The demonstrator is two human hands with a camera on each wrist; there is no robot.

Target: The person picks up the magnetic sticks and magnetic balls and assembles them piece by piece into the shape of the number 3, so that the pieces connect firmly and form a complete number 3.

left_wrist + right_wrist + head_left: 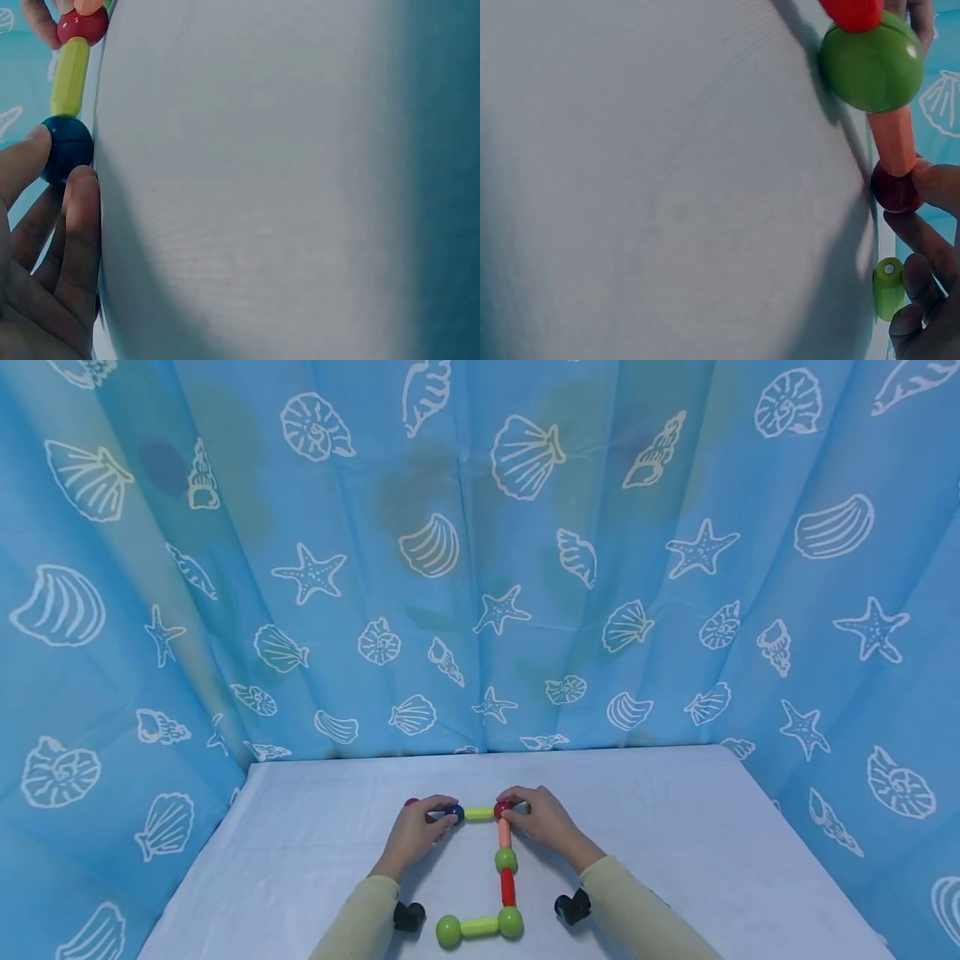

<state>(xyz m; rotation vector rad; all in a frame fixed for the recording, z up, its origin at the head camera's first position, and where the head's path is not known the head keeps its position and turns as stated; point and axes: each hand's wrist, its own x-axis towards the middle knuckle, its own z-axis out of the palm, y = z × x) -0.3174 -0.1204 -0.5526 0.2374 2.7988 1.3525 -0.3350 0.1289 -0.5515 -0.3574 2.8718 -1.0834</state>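
Note:
Magnetic balls and rods form a chain on the white table. My left hand (411, 837) pinches a dark blue ball (69, 150) between thumb and a finger. A yellow-green rod (478, 814) joins that ball to a red ball (898, 189), which my right hand (553, 825) pinches. From the red ball a salmon rod (504, 834) runs to a green ball (506, 860). A red rod (507, 888), another green ball (511, 922), a lime rod (480, 927) and an end green ball (448, 932) follow. Another lime rod (889, 291) appears beside my right fingers.
Behind my left hand, a dark red ball (411, 802) is partly hidden. White cloth covers the table (637, 810). A blue curtain (465, 560) with shell prints hangs behind it and at both sides. Black wrist devices (573, 907) sit by both sleeves.

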